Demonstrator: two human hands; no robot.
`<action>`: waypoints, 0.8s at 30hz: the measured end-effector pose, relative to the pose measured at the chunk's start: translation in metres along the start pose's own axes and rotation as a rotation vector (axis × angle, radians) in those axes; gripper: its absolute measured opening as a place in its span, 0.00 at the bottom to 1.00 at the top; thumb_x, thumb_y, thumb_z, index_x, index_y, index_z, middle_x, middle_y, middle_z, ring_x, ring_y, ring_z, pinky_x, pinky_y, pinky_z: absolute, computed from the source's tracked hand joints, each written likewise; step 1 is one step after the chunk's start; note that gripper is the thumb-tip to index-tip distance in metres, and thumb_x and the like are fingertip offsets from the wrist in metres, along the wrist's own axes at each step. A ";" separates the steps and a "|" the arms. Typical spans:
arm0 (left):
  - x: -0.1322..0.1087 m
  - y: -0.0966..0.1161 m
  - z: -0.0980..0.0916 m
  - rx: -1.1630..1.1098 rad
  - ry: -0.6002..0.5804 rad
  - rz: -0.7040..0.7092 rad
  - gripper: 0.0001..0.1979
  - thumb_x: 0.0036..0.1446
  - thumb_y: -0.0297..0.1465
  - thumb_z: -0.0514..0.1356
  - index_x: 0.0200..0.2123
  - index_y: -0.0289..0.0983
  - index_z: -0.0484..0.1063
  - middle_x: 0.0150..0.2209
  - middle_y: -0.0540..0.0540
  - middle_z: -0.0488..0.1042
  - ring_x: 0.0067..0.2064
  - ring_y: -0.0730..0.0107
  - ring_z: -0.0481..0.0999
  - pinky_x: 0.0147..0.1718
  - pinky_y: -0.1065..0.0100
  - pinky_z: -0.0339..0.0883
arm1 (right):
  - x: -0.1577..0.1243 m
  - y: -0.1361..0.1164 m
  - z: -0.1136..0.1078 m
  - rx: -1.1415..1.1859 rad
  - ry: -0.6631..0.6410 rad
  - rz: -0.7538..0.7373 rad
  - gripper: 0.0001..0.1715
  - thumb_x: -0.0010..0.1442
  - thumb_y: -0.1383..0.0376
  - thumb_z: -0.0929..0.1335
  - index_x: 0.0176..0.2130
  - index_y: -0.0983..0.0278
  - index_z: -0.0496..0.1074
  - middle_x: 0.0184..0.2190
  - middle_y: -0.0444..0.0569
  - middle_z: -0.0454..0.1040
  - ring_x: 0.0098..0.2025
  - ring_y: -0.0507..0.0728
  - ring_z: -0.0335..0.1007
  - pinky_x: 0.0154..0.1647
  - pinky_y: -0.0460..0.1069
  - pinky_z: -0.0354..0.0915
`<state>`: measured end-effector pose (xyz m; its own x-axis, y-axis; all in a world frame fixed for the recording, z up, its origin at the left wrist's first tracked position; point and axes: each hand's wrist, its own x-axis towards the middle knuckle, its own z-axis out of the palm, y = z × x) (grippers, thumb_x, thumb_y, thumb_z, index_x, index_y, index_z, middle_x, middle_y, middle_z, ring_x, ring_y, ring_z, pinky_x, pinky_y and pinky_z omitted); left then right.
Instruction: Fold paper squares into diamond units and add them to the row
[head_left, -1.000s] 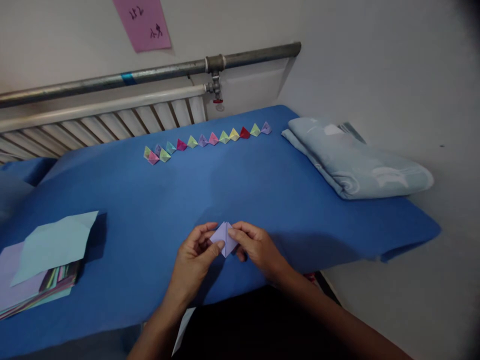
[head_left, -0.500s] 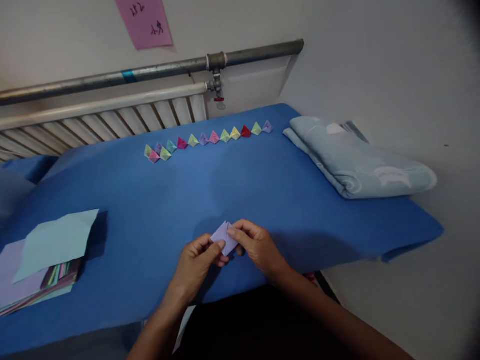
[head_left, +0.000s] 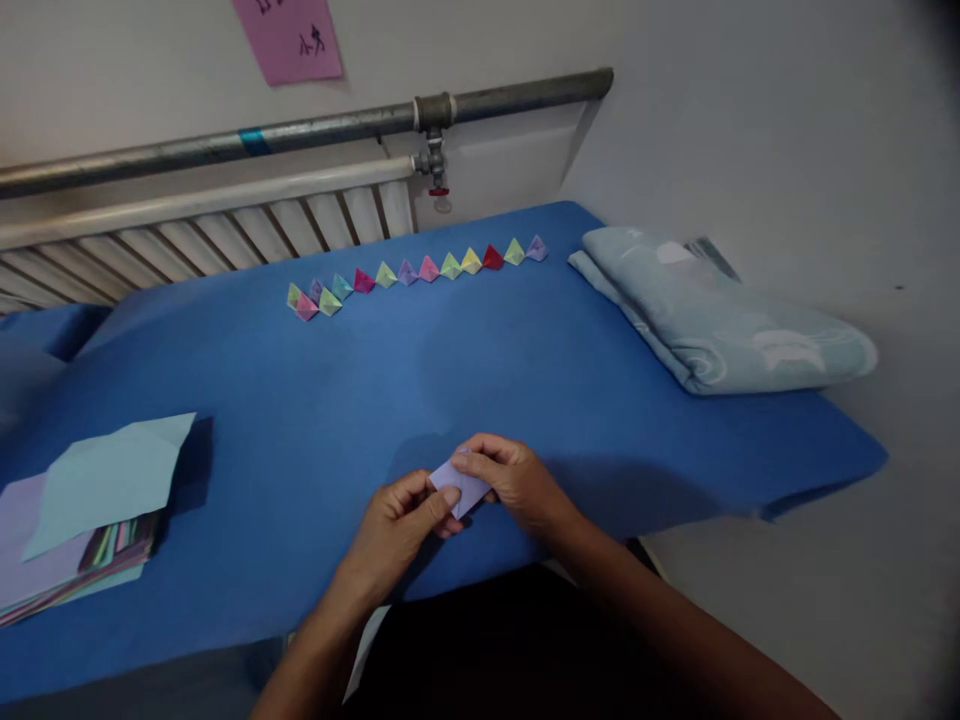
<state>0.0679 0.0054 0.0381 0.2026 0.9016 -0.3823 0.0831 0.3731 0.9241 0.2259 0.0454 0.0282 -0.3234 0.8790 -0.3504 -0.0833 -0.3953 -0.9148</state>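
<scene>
A small folded piece of lilac paper (head_left: 463,488) is pinched between my two hands, just above the near part of the blue sheet. My left hand (head_left: 409,515) grips its lower left side, thumb on top and fingers underneath. At its upper right, my right hand (head_left: 512,480) holds the paper with the thumb laid across the top edge. Part of the paper is covered by both thumbs. Farther back lies a row of several small folded paper diamonds (head_left: 428,268) in pink, green, yellow, red, purple and blue.
A stack of coloured paper (head_left: 60,572) lies at the left, with a light blue sheet (head_left: 112,480) on top. A folded pale blanket (head_left: 735,330) rests at the right on the blue bedsheet (head_left: 360,400). Behind stand a radiator (head_left: 300,205) and a metal pipe (head_left: 337,122).
My right thumb has moved over the top corner of the lilac paper, and the paper has turned and shifted slightly right. The camera view has tilted a little.
</scene>
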 end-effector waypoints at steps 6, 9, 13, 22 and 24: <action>-0.001 -0.002 0.003 -0.064 -0.045 -0.085 0.16 0.50 0.43 0.64 0.29 0.34 0.74 0.27 0.46 0.76 0.26 0.74 0.73 0.29 0.70 0.67 | 0.001 -0.003 0.002 -0.056 0.036 -0.060 0.13 0.49 0.54 0.69 0.26 0.61 0.71 0.20 0.40 0.64 0.23 0.49 0.56 0.23 0.46 0.53; -0.001 -0.002 0.003 -0.084 -0.042 -0.088 0.16 0.49 0.42 0.64 0.28 0.33 0.73 0.27 0.46 0.76 0.26 0.74 0.73 0.28 0.70 0.67 | 0.003 -0.004 0.003 -0.071 0.037 -0.062 0.14 0.50 0.53 0.68 0.25 0.61 0.71 0.19 0.39 0.63 0.22 0.49 0.55 0.22 0.46 0.52; -0.002 -0.002 0.003 -0.070 -0.017 -0.055 0.15 0.50 0.42 0.63 0.28 0.34 0.72 0.25 0.49 0.74 0.25 0.75 0.72 0.27 0.70 0.67 | 0.005 -0.002 0.006 -0.010 0.025 -0.046 0.15 0.50 0.53 0.69 0.25 0.62 0.69 0.18 0.39 0.62 0.21 0.48 0.55 0.21 0.45 0.51; -0.006 -0.003 -0.002 0.071 0.080 -0.042 0.17 0.52 0.44 0.60 0.23 0.36 0.66 0.20 0.52 0.70 0.22 0.78 0.68 0.24 0.73 0.62 | 0.020 -0.007 0.003 -0.221 -0.057 -0.145 0.17 0.55 0.53 0.67 0.24 0.62 0.67 0.19 0.38 0.60 0.22 0.49 0.54 0.23 0.46 0.52; -0.008 -0.005 -0.006 0.096 0.054 -0.105 0.18 0.52 0.45 0.59 0.23 0.36 0.66 0.19 0.53 0.69 0.20 0.78 0.67 0.22 0.73 0.62 | 0.024 -0.008 0.002 -0.349 -0.071 -0.258 0.15 0.57 0.56 0.66 0.25 0.62 0.69 0.21 0.39 0.63 0.24 0.49 0.57 0.27 0.46 0.54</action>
<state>0.0596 -0.0017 0.0368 0.1355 0.8702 -0.4737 0.1945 0.4454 0.8739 0.2170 0.0692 0.0279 -0.3986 0.9118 -0.0983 0.1497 -0.0411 -0.9879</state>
